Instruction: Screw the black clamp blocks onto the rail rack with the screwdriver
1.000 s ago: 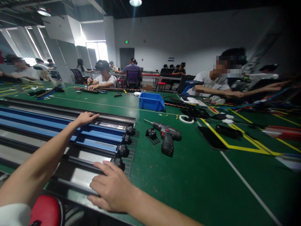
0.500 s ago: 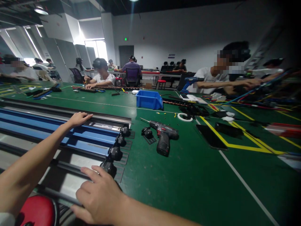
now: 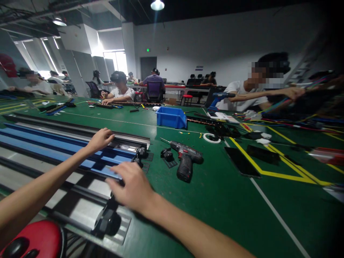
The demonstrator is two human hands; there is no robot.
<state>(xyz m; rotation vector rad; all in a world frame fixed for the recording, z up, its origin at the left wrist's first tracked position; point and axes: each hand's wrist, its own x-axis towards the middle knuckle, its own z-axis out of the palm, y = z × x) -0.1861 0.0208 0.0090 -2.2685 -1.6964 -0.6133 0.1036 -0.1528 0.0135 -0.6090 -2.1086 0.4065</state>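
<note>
Covering end of blue rail, right hand; clamp contact unclear.

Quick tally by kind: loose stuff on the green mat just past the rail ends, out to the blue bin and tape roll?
Cordless drill: 1
Loose black fitting: 1
Blue bin: 1
White tape roll: 1
Total: 4
The small yellow scraps near the tape roll are too tiny to count.
</note>
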